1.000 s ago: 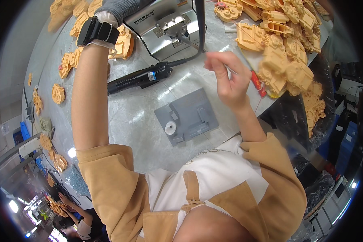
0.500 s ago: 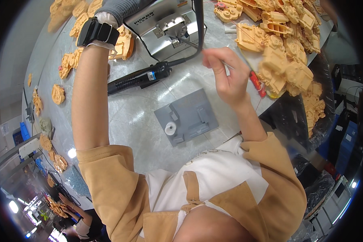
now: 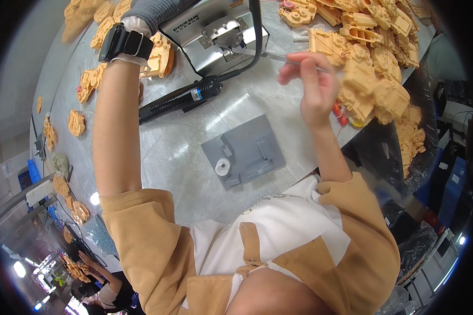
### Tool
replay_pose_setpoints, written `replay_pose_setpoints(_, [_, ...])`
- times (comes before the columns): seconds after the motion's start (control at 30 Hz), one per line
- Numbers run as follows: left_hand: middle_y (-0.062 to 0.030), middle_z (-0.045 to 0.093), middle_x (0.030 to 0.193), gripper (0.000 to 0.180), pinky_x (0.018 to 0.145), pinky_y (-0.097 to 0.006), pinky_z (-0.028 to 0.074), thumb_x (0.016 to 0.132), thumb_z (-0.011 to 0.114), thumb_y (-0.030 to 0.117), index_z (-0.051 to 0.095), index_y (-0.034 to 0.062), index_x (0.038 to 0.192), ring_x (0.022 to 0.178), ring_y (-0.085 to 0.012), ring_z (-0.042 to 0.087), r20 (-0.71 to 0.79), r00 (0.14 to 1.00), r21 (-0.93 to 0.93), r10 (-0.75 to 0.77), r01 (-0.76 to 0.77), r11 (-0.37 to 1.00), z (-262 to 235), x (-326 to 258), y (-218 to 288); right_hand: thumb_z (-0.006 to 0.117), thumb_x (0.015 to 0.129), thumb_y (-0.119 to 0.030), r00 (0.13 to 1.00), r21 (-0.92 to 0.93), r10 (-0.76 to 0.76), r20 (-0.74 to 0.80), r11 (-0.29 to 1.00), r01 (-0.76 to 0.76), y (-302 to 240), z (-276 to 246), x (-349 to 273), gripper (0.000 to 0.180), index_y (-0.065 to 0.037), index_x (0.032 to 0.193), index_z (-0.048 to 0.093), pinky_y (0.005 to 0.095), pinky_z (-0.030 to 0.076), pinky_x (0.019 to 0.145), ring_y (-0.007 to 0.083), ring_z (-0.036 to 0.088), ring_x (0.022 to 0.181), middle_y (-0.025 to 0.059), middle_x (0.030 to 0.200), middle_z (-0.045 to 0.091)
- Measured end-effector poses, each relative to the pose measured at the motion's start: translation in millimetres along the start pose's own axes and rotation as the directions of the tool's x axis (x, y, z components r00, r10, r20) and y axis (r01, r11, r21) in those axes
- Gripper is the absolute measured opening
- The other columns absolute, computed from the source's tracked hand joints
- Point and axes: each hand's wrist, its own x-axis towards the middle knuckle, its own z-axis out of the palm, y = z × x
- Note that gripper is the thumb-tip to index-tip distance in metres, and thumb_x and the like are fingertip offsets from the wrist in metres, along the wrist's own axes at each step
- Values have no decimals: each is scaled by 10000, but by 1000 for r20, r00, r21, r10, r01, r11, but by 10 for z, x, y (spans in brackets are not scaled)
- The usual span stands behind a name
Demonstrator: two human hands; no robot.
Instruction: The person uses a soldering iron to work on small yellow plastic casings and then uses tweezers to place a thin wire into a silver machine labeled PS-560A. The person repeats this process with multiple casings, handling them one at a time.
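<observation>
My left hand (image 3: 155, 11) wears a grey knit glove and reaches to the top edge of the view beside a silver metal box (image 3: 215, 39). Its fingers are cut off by that edge, so their grip does not show. On the box's face is a metal bracket with a latch-like fitting (image 3: 228, 37). My bare right hand (image 3: 315, 81) is to the right of the box. A thin grey metal rod (image 3: 276, 56) is pinched in its fingers and points toward the fitting. A black handheld electric screwdriver (image 3: 184, 98) with a cable lies below the box.
A grey fixture plate (image 3: 252, 152) bearing a white round piece (image 3: 222, 167) lies on the table. Yellow moulded parts (image 3: 368, 68) are heaped at right; others (image 3: 92, 79) lie at left. A red-handled tool (image 3: 340, 114) sits by the heap. Another person (image 3: 108, 286) works at lower left.
My right hand has moved right, drawing the thin metal rod away from the box's bracket. The box has shifted slightly. My left hand stays nearly in place.
</observation>
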Motion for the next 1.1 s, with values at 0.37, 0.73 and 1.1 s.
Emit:
replay_pose_setpoints(0.37, [-127, 597, 927, 468, 758, -336, 442, 797, 599, 421, 539, 14, 1019, 871, -238, 569, 39, 999, -40, 18, -16, 999, -67, -44, -34, 531, 905, -101, 944, -272, -258, 208, 911, 309, 12, 142, 56, 134, 6, 897, 612, 222, 460, 535, 122, 580, 588, 74, 700, 600])
replay_pose_setpoints(0.73, [-201, 595, 1077, 671, 860, -322, 440, 777, 609, 505, 505, -19, 1184, 998, -289, 568, 13, 1000, -1, 16, -16, 1000, 3, 16, -52, 461, 949, -207, 996, 105, 82, -30, 991, -79, 138, -74, 41, 268, 40, 921, 561, 228, 478, 541, 126, 582, 590, 94, 703, 605])
replay_pose_setpoints(1.1, [-201, 554, 1143, 661, 892, -354, 427, 764, 638, 468, 483, 12, 1216, 1052, -292, 543, -53, 999, 201, 9, 2, 980, 10, -18, -88, 568, 840, 5, 904, -374, -360, 230, 825, 423, 62, 90, -81, 73, -6, 902, 605, 255, 442, 497, 153, 568, 564, 93, 718, 601])
